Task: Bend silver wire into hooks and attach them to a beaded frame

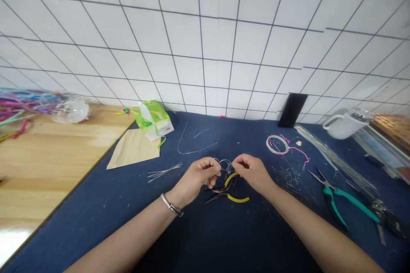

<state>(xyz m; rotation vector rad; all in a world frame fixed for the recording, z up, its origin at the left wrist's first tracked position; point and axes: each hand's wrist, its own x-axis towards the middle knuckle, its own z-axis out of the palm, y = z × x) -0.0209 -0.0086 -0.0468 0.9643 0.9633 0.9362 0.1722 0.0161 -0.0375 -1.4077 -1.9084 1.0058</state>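
Note:
A thin silvery wire piece with several loops [226, 165] is stretched between my two hands above the dark blue mat. My left hand [205, 173], with a metal bangle [171, 205] at its wrist, pinches the left side of the wire. The fingertips of my right hand [251, 170] close on its right side. Beneath the wire lie yellow-handled pliers [238, 198], partly covered by the wire and my fingers. Cut wires [165, 172] lie left of my left hand, and a long bent wire [192, 152] rests behind it.
Teal-handled pliers [352, 201], a wire bundle [336, 158], a white ring dish [277, 145] and a white mug [344, 124] are at the right. A black phone-like slab [292, 110] leans on the tiled wall. A green tissue pack [153, 118] sits on the left.

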